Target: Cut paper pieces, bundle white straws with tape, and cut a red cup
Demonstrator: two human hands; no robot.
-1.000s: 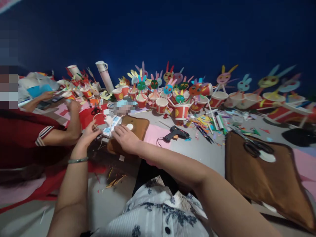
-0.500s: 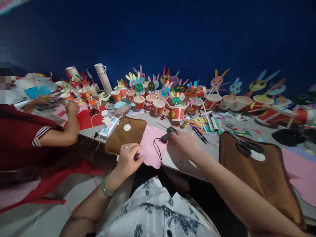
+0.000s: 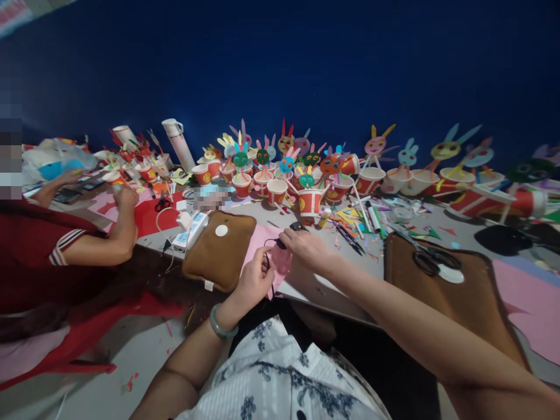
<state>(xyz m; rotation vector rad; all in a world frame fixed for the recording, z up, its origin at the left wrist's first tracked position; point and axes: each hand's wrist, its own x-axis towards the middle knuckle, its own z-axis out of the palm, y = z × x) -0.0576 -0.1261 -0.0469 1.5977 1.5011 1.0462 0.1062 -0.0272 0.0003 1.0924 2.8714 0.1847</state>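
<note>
My right hand (image 3: 308,249) is closed on a small black glue gun (image 3: 298,226) above the table, its fingers hiding much of it. A thin black cord (image 3: 273,290) hangs from the glue gun. My left hand (image 3: 255,279) pinches this cord with thumb and fingers, close to the right hand. Beneath both hands lies a sheet of pink paper (image 3: 251,252). Just left of the paper is a brown padded cushion (image 3: 230,256) with a white round spot.
Paper cups (image 3: 277,191) with paper rabbit heads line the back. A power strip (image 3: 191,231) lies left of the cushion. Scissors (image 3: 426,261) rest on a second brown cushion (image 3: 450,309) at right. Pens (image 3: 350,239) and scraps lie between. A co-worker's arm (image 3: 105,245) is at left.
My left hand has moved right and up and taken hold of the cord. My right hand has shifted left with the glue gun, nearer the left hand.
</note>
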